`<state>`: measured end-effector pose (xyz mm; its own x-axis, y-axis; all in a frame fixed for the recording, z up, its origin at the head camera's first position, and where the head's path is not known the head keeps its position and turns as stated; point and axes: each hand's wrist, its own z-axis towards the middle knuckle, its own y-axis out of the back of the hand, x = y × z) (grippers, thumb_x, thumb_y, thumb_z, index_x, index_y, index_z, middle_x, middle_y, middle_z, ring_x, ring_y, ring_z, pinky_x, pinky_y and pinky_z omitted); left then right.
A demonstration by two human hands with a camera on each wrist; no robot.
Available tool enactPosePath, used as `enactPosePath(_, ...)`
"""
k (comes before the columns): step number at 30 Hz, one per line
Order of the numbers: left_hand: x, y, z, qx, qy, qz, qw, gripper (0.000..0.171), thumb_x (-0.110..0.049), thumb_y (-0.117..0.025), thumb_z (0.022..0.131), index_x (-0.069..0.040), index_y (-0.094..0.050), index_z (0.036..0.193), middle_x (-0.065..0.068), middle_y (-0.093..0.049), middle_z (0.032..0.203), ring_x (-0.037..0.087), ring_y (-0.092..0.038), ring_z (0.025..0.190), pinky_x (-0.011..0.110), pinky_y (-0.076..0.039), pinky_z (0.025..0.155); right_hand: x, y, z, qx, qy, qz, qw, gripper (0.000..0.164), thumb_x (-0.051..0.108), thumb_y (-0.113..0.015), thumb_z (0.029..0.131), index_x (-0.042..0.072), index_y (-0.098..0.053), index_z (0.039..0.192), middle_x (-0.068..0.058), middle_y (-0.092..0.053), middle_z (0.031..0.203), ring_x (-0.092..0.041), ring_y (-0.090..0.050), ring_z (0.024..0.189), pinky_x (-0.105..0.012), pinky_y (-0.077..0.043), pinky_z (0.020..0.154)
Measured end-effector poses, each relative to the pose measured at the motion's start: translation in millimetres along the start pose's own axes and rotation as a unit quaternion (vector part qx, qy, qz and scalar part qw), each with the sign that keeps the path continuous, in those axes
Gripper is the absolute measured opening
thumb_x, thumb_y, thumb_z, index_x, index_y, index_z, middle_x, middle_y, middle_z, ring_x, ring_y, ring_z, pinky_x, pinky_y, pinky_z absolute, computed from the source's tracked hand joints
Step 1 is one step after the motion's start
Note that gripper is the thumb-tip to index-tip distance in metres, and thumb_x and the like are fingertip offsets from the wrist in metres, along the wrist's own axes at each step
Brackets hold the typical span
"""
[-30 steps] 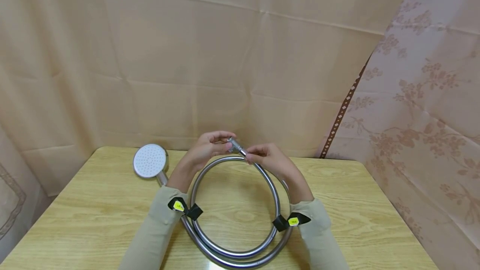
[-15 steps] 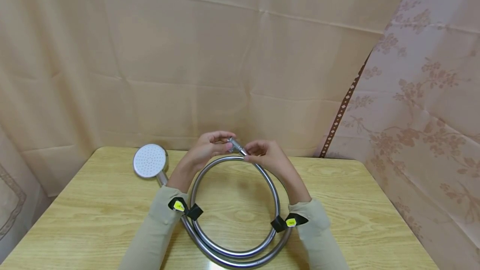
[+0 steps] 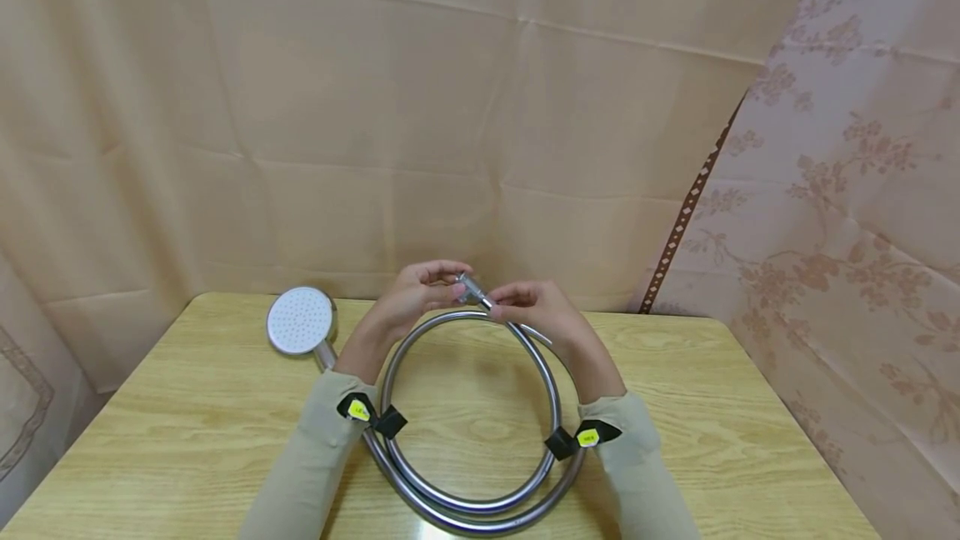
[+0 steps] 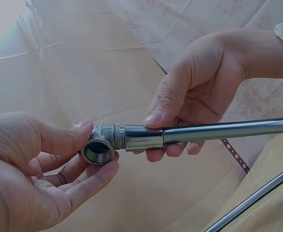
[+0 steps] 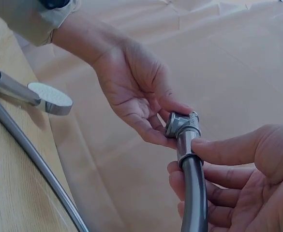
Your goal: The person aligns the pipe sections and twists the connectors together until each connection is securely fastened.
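In the left wrist view, my left hand [image 4: 39, 169] pinches a metal threaded pipe fitting [image 4: 98, 145] between thumb and fingers, its round threaded mouth facing the camera. My right hand [image 4: 199, 87] grips the smooth chrome hose nut [image 4: 143, 137] with thumb above and fingertips below. A short band of thread shows between fitting and nut, which are in line and joined. From the nut runs a grey metal shower hose [image 5: 194, 198]. In the head view both hands [image 3: 536, 311] are raised above the far part of the table, and the hose loops beneath them.
A round shower head [image 3: 300, 321] with a white face lies at the table's [image 3: 187, 423] left rear, its handle passing behind the left wrist. The hose's coils [image 3: 465, 507] lie between the forearms. A beige curtain [image 3: 360, 123] hangs behind the table, a flowered one [image 3: 847, 215] to the right.
My right fingers loosen and curl around the hose nut, then extend along it again, the right wrist shifting slightly. My left hand and the fitting stay almost still.
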<state>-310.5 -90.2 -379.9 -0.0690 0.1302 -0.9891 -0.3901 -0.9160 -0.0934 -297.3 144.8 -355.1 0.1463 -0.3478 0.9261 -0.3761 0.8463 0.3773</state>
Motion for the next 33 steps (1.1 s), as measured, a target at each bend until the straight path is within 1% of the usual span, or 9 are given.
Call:
enactPosePath(5,0.3,0.0,0.6,0.002,0.002,-0.001,1.0,0.043,0.001,-0.057,0.1,0.015,-0.048,0.14,-0.002,-0.065,0.107,0.01,-0.066,0.094,0.024,-0.057,0.088,-1.1,1.8,0.3,0.019,-0.015,0.032,0.999,0.03,0.01,-0.069,0.097,-0.006,-0.069,0.122,0.003,-0.073,0.091,-0.015,-0.068,0.09,-0.029,-0.053,0.086)
enactPosePath(9,0.0,-0.6,0.9,0.001,0.0,-0.004,1.0,0.042,0.003,-0.057,0.1,0.014,-0.049,0.139,-0.002,-0.065,0.107,0.01,-0.066,0.093,0.024,-0.057,0.088,-0.3,2.5,-0.6,0.024,-0.021,0.032,0.999,0.031,0.013,-0.067,0.098,-0.005,-0.069,0.124,0.002,-0.073,0.09,-0.015,-0.067,0.089,-0.029,-0.051,0.079)
enactPosePath(12,0.0,-0.4,1.0,0.0,-0.001,-0.004,1.0,0.042,0.003,-0.058,0.099,0.014,-0.05,0.139,-0.002,-0.065,0.106,0.01,-0.066,0.093,0.024,-0.057,0.088,0.2,2.1,-1.3,0.023,-0.02,0.028,0.999,0.032,0.015,-0.067,0.099,-0.004,-0.069,0.124,-0.001,-0.074,0.092,-0.017,-0.068,0.089,-0.029,-0.051,0.08)
enactPosePath(15,0.2,0.2,0.8,-0.001,-0.003,0.0,1.0,0.041,0.002,-0.058,0.099,0.014,-0.05,0.138,-0.002,-0.066,0.106,0.01,-0.066,0.094,0.025,-0.057,0.089,1.0,0.9,-1.8,0.015,-0.011,0.015,1.0,0.03,0.014,-0.068,0.098,-0.004,-0.07,0.123,-0.006,-0.075,0.098,-0.02,-0.069,0.093,-0.029,-0.053,0.085)
enactPosePath(18,0.3,0.9,0.6,-0.001,-0.003,0.005,1.0,0.041,0.001,-0.059,0.099,0.013,-0.051,0.137,-0.002,-0.066,0.106,0.011,-0.066,0.096,0.026,-0.057,0.09,1.6,-1.0,-2.0,-0.001,0.002,-0.011,1.0,0.028,0.012,-0.072,0.095,-0.001,-0.071,0.12,-0.011,-0.075,0.103,-0.02,-0.069,0.094,-0.029,-0.054,0.085)
enactPosePath(20,0.0,1.2,0.3,0.0,-0.002,0.005,1.0,0.041,0.0,-0.059,0.1,0.013,-0.051,0.138,-0.002,-0.066,0.106,0.011,-0.066,0.096,0.026,-0.057,0.09,2.7,-2.4,-2.1,-0.014,0.011,-0.032,0.999,0.027,0.011,-0.075,0.092,0.0,-0.073,0.117,-0.012,-0.074,0.102,-0.018,-0.067,0.092,-0.028,-0.054,0.083)
enactPosePath(24,-1.0,1.1,-0.4,0.001,-0.001,0.004,1.0,0.041,0.0,-0.059,0.1,0.013,-0.051,0.138,-0.002,-0.066,0.105,0.01,-0.066,0.095,0.026,-0.056,0.09,4.3,-4.6,-2.1,-0.027,0.033,-0.062,0.997,0.026,0.007,-0.077,0.089,-0.002,-0.073,0.114,-0.013,-0.073,0.099,-0.016,-0.065,0.087,-0.028,-0.052,0.078)
enactPosePath(26,-1.3,0.9,-0.6,0.001,-0.002,0.003,1.0,0.041,0.0,-0.059,0.099,0.013,-0.051,0.137,-0.003,-0.066,0.104,0.01,-0.066,0.095,0.025,-0.056,0.09,5.0,-5.2,-2.2,-0.026,0.041,-0.07,0.996,0.026,0.006,-0.077,0.089,-0.003,-0.073,0.113,-0.014,-0.074,0.099,-0.016,-0.065,0.086,-0.028,-0.053,0.077)
enactPosePath(33,-0.9,0.6,-0.7,0.002,-0.007,-0.003,1.0,0.041,0.002,-0.058,0.099,0.014,-0.05,0.137,-0.004,-0.067,0.102,0.01,-0.066,0.094,0.026,-0.057,0.09,4.4,-4.2,-2.6,-0.022,0.036,-0.067,0.997,0.026,0.008,-0.077,0.089,-0.001,-0.074,0.113,-0.012,-0.074,0.098,-0.015,-0.065,0.085,-0.028,-0.053,0.076)
